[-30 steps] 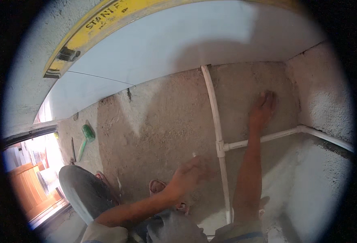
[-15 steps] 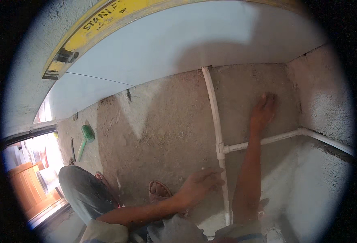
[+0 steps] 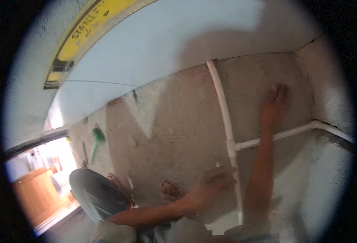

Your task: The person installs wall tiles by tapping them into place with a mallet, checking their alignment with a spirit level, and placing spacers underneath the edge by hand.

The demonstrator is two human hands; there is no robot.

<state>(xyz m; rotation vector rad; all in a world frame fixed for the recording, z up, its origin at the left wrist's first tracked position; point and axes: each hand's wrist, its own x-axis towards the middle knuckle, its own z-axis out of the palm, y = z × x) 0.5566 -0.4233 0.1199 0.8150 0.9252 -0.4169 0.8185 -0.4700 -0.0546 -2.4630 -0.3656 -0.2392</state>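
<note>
My right hand (image 3: 274,106) reaches past the white branch pipe (image 3: 288,135) to the rough grey-brown surface (image 3: 247,89) in the far right part. Its fingers are bent and drawn together, and whatever they hold, if anything, is hidden. My left hand (image 3: 214,184) hovers beside the long white pipe (image 3: 223,105), below the tee joint (image 3: 232,148). The left fingers are loosely apart, slightly smeared by motion, with nothing visible in them. My right forearm crosses over the branch pipe.
A yellow spirit level (image 3: 81,36) lies along the upper left. A green mallet (image 3: 96,143) and a thin dark tool (image 3: 84,153) are at the left, near a bright opening with an orange-brown wooden panel (image 3: 38,194). My grey-trousered knee (image 3: 93,190) is at lower left.
The whole view has shifted, so most things appear farther right. Both hands stay in nearly the same places relative to the pipes.
</note>
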